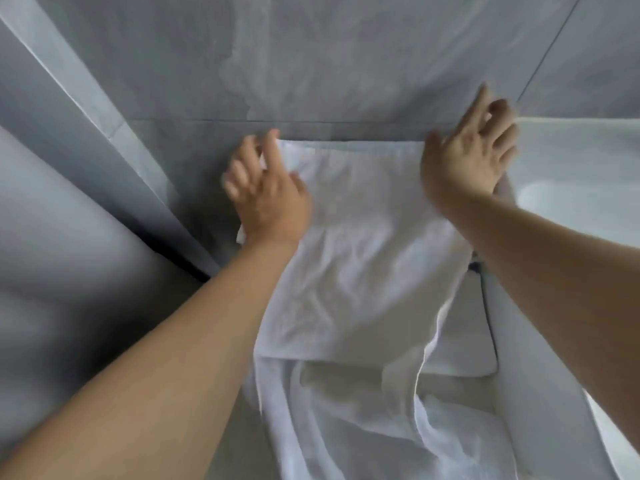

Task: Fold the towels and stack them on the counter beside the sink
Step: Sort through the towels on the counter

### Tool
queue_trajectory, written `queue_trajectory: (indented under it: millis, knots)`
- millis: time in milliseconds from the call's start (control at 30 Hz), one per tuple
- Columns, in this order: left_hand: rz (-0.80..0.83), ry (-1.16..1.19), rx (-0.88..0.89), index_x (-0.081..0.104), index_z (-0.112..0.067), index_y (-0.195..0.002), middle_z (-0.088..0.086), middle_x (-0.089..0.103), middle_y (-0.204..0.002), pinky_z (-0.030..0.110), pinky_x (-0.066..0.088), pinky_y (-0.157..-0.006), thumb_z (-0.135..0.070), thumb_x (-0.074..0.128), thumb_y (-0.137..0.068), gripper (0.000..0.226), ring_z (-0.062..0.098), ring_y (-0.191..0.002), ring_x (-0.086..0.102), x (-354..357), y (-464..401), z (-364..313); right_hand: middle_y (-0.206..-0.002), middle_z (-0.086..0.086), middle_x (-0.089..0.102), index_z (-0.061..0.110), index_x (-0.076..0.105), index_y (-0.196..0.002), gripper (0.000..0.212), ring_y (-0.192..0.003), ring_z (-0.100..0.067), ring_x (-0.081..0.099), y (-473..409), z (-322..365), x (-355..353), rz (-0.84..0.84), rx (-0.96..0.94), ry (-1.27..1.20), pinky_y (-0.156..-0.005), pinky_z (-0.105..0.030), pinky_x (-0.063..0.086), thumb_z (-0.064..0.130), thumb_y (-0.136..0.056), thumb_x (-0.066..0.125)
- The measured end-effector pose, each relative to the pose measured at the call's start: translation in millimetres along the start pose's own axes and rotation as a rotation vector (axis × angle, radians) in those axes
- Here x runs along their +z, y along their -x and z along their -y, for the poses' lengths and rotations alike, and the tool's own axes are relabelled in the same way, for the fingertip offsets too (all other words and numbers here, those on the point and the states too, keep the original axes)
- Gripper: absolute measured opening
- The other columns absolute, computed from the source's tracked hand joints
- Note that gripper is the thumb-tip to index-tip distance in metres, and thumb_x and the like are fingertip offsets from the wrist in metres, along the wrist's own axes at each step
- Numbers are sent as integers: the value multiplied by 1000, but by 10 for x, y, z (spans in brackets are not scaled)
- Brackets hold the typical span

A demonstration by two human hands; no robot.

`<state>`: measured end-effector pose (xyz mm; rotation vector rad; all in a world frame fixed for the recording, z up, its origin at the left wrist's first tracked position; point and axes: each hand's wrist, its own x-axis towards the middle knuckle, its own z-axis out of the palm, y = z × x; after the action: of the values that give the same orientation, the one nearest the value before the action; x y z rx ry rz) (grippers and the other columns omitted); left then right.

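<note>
We see the towel (353, 244) spread mid-frame on the counter (194, 188), its far edge against the wall (311, 57). Our left hand (270, 195) rests on its upper-left corner, our right hand (467, 157) on its upper-right. The sink (571, 188) lies right of it.

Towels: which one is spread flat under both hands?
The upper white towel, against the wall; left hand and right hand sit at its far corners. The nearer towel is crumpled, untouched.
</note>
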<state>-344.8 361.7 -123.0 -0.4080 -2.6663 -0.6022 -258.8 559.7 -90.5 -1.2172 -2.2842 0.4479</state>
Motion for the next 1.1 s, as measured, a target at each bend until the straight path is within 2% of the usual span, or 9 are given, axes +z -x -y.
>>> queue_trajectory:
  millis: [67,133,167,267,367,567,667,967,1100]
  knots:
    - [162,-1,245,47,-28,-143,6,36,-156,50,21,-116,-37,47,-94,51,34,-137,36,234,70,-65,-156,-13,22,20,23,-153,63,-141,-35,21,131,-75,293,124,-259,89,-114,-44,15,41,-96,40]
    - [372,-26,267,33,-35,-152,-3,21,-164,46,5,-122,-45,27,-98,55,25,-149,18,413,190,-37,-150,-12,33,18,36,-147,58,-135,-33,28,232,-209,523,251,-467,158,-111,-43,20,44,-96,31]
    - [400,-33,242,25,-37,-154,-5,15,-165,45,-1,-123,-47,20,-97,58,21,-152,10,478,230,-3,-147,-11,37,19,40,-145,57,-133,-32,31,247,-264,607,272,-504,159,-110,-43,22,44,-95,30]
    - [407,-68,225,12,-39,-157,-7,4,-167,46,-10,-122,-50,13,-95,63,18,-153,-4,551,245,9,-142,-7,43,22,45,-141,52,-130,-29,36,226,-325,718,200,-472,124,-110,-42,24,39,-93,36]
    - [501,-105,212,-1,-42,-156,-9,-8,-166,49,-15,-120,-50,11,-96,62,15,-152,-15,523,185,-10,-141,-7,45,18,46,-139,52,-129,-27,38,276,-311,694,148,-427,89,-111,-43,24,39,-92,39]
    - [570,-158,193,-12,-44,-154,-10,-18,-164,61,-20,-114,-52,7,-94,63,16,-150,-23,516,143,-44,-112,-11,53,13,56,-110,28,-109,-26,41,334,-338,735,-9,-376,6,-101,-39,27,33,-91,51]
    - [576,-168,192,-12,-45,-154,-11,-19,-164,65,-19,-112,-53,10,-94,64,16,-150,-23,510,126,-44,-107,-9,55,14,58,-103,25,-105,-25,42,323,-327,747,5,-369,17,-99,-38,27,34,-90,48]
    - [609,-178,192,-15,-49,-151,-12,-23,-162,71,-18,-108,-57,12,-97,62,17,-148,-27,491,103,-61,-114,-3,53,21,59,-107,25,-109,-27,46,297,-309,736,79,-369,26,-94,-39,29,34,-93,44]
    - [576,-167,210,-14,-48,-152,-11,-21,-163,72,-18,-108,-62,9,-96,62,18,-149,-26,506,125,-44,-117,-4,54,23,55,-125,36,-112,-28,44,276,-330,757,72,-334,6,-96,-40,27,38,-96,40]
